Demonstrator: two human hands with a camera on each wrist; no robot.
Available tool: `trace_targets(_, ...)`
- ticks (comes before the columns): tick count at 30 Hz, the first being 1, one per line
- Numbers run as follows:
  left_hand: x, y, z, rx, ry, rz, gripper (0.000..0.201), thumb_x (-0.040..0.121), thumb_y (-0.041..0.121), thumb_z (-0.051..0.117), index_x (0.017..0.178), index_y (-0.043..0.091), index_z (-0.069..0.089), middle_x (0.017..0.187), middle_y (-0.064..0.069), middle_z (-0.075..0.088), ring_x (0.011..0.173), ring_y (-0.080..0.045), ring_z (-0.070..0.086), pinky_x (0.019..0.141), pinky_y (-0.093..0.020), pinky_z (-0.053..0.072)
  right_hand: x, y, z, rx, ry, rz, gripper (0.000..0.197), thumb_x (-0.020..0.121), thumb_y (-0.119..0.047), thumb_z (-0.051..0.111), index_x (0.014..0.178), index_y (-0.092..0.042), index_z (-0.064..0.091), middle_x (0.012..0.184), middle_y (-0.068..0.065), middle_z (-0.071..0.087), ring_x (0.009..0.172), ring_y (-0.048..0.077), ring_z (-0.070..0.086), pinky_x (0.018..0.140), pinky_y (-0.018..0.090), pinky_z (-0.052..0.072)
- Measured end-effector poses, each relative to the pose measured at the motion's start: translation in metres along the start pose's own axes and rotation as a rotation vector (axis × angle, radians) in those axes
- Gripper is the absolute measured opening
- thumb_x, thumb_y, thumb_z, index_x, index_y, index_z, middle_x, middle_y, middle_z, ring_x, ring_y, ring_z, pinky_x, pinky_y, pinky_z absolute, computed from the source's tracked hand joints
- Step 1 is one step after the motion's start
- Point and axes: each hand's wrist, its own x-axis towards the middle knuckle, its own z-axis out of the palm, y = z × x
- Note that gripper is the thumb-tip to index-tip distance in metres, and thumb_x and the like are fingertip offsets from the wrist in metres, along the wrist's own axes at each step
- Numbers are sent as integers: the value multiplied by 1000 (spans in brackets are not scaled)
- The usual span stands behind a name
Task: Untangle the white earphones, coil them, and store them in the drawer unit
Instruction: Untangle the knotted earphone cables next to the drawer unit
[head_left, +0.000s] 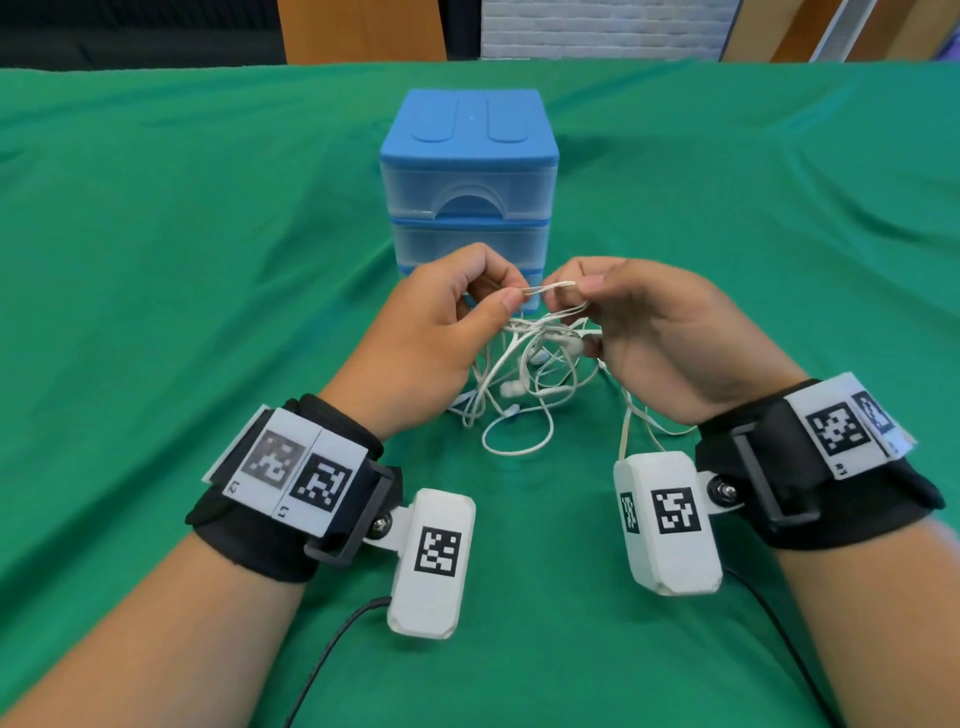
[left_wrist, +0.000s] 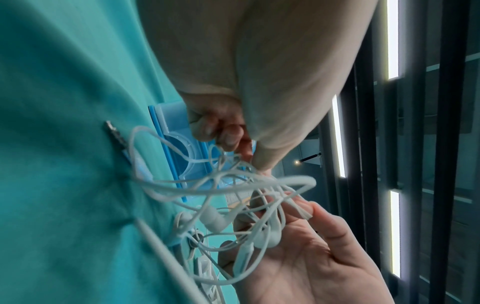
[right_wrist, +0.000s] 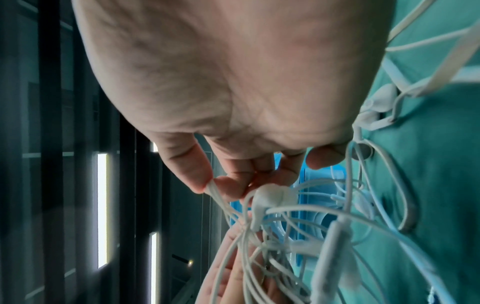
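I have the table (head_left: 156, 260) under its green cloth as my working floor, with the drawer unit (head_left: 469, 176) standing just behind my hands, all drawers closed, near enough to reach once the coil is made. The white earphones (head_left: 524, 374) hang between my hands as one snarl, its lower loops trailing onto the cloth so the weight helps the knots show. My left hand (head_left: 431, 343) and right hand (head_left: 670, 338) each pinch a strand, stretched taut between them, probably one loop; the wrist views blur it.
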Motion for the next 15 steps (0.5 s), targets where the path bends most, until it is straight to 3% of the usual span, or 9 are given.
trace_targets(2,0,-2,0,22,-6,1,8,98,20,62,90,21,63,72,12,54,59,-19,38,56,-30,33,0,0,0,66,-32,0,12,84,-19,43,82,-9,50,83,4,48,81,17,41,75,44,31)
trace_targets(5,0,-3,-1,50,-5,-3,8,97,20,64,89,17,65,70,12,53,53,-8,34,53,-19,30,-1,-1,-1,135,-49,-19,15,86,-18,42,77,-10,51,84,5,48,79,17,45,68,36,38)
trace_targets(11,-2,0,-1,150,-21,-23,6,91,13,68,87,16,70,70,9,57,51,-8,35,52,-17,32,0,2,-3,103,-8,-63,10,88,-19,53,85,-12,60,92,6,53,80,15,42,66,34,26)
trace_targets(15,-2,-2,-2,191,33,-64,9,88,8,67,84,15,71,65,11,56,47,-6,40,51,-12,31,1,3,0,63,25,-102,10,93,-17,53,89,-11,59,91,5,60,79,12,44,65,30,28)
